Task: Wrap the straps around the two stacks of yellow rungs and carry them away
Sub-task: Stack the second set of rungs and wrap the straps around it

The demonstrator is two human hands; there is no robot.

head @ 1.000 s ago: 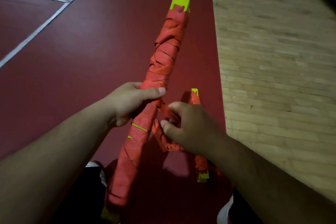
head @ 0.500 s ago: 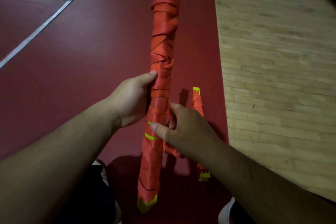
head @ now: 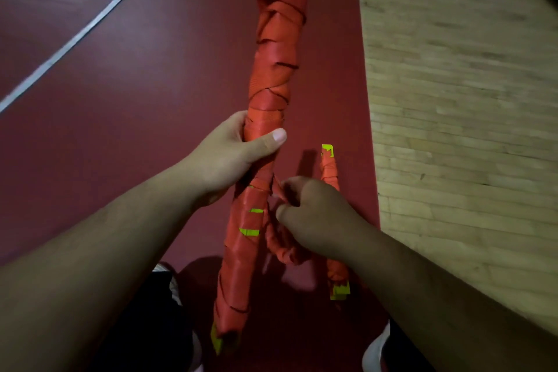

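Head view: clenched mid-length around the strap-wrapped stack (head: 271, 69), thumb across its front, left hand (head: 229, 154); stack running six to twelve o'clock. At five o'clock, right hand (head: 314, 214) pinching the loose strap (head: 283, 251). Lying on red floor (head: 151, 100) at three o'clock, second wrapped stack (head: 329, 170).

Wears black legwear (head: 142, 326), seen at bottom left and again at bottom right. Shows white footwear edges: left shoe (head: 178, 290), right shoe (head: 374, 350). Presents bare forearms, ungloved left hand (head: 232, 154) and right hand (head: 314, 217); short-trimmed nail on left thumb (head: 279, 136).
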